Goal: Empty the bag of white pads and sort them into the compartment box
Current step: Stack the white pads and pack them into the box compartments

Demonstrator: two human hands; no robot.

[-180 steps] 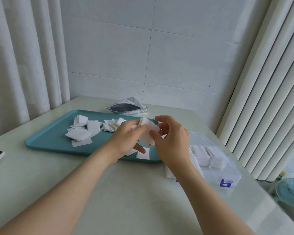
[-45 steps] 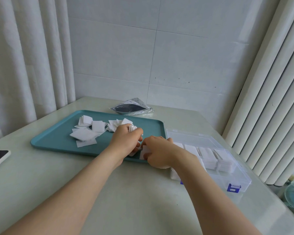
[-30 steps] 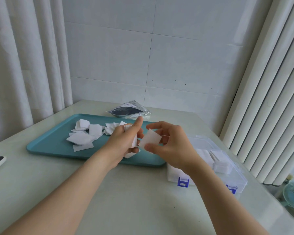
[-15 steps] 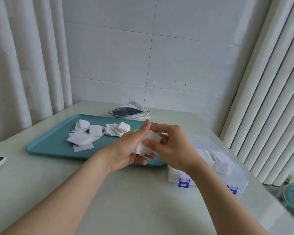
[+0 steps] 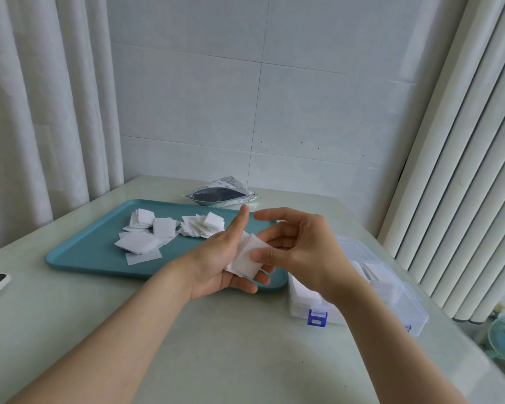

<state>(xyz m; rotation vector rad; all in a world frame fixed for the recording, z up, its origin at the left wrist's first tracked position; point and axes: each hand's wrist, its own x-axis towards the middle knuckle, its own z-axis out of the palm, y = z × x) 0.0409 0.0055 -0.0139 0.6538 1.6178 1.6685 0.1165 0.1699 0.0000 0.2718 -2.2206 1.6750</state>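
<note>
- Many loose white pads (image 5: 146, 237) lie scattered on the left half of the teal tray (image 5: 79, 258), not yet sorted. The emptied bag (image 5: 220, 195) rests on the bench (image 5: 216, 345) just behind it.
- Left hand (image 5: 219, 258), palm up over the tray's near right corner, carries a stack of pads (image 5: 245, 258) on nearly straight fingers, thumb raised clear.
- Right hand (image 5: 301, 249) pinches that stack, with the thumb on the top pad, curled fingers behind it and the index finger lifted. A second ago it held this pad apart in the air; now the pad lies on the stack, so one more is gathered.
- Compartment box (image 5: 299, 298) sits open at the right, with several cells already holding pads. The stack probably goes there next.
</note>
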